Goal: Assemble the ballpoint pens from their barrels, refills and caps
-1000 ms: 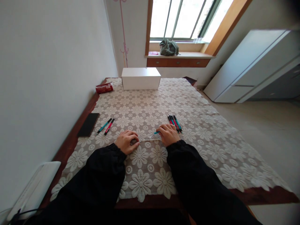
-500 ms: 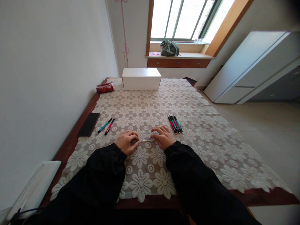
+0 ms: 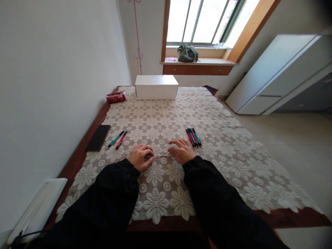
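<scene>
My left hand (image 3: 141,157) rests on the lace tablecloth, its fingers curled in and closed at one end of a thin, pale, string-like strand (image 3: 163,155). The strand runs straight across the short gap to my right hand (image 3: 181,150). There the upper fingers are bent and slightly raised, while the lower ones pinch near the strand's other end. What lies under the fingers is hidden. Just beyond my right hand is a row of several pens (image 3: 193,137) in red, teal and black. To the left of my left hand lie a teal pen (image 3: 115,138) and a red pen (image 3: 121,140).
A dark flat phone-like slab (image 3: 98,138) is at the table's left side. Farther back are a red packet (image 3: 116,97) and a white box (image 3: 156,88). The patterned tablecloth (image 3: 166,121) covers the table. A white device with a cable (image 3: 38,207) stands at the near left.
My right hand has shifted very slightly to the right, away from my left hand. The left hand and the pens stay where they were.
</scene>
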`<state>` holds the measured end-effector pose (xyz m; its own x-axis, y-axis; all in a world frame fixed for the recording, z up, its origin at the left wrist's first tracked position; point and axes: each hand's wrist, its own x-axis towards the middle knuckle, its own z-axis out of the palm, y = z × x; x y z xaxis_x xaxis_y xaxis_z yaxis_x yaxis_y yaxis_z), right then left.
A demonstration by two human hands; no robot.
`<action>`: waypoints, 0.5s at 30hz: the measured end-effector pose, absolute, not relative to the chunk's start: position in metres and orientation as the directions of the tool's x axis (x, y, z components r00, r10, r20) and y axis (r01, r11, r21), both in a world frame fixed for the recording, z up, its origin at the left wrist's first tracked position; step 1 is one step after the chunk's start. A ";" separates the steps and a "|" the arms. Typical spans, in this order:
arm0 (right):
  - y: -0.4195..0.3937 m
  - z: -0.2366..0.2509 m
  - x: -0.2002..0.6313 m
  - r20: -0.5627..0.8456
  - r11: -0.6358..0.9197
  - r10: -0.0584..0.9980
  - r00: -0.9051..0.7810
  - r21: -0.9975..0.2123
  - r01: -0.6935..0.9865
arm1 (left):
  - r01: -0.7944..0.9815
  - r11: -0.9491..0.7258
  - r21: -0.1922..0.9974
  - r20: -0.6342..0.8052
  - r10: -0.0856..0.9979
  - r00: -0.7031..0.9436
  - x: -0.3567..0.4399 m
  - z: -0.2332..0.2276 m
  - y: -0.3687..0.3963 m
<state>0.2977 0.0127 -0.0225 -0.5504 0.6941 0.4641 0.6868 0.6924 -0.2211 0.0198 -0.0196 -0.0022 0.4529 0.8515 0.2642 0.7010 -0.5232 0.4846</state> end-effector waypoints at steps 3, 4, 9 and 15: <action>0.014 -0.024 0.298 0.468 0.688 0.698 -0.542 -0.229 0.689 | 0.701 -0.524 0.484 0.264 0.851 0.453 0.020 -0.003 -0.019; 0.014 -0.024 0.298 0.469 0.687 0.700 -0.539 -0.233 0.689 | 0.701 -0.524 0.484 0.265 0.851 0.453 0.019 -0.003 -0.019; 0.015 -0.024 0.296 0.454 0.665 0.722 -0.522 -0.249 0.704 | 0.698 -0.530 0.482 0.271 0.848 0.457 0.020 -0.003 -0.019; 0.014 -0.021 0.294 0.412 0.639 0.749 -0.519 -0.243 0.729 | 0.700 -0.532 0.476 0.272 0.846 0.458 0.020 -0.001 -0.020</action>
<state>0.2942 0.0137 -0.0210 -0.5189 0.7490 0.4120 0.7295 0.6393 -0.2433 0.0198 -0.0197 -0.0011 0.4578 0.8464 0.2721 0.7003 -0.5318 0.4761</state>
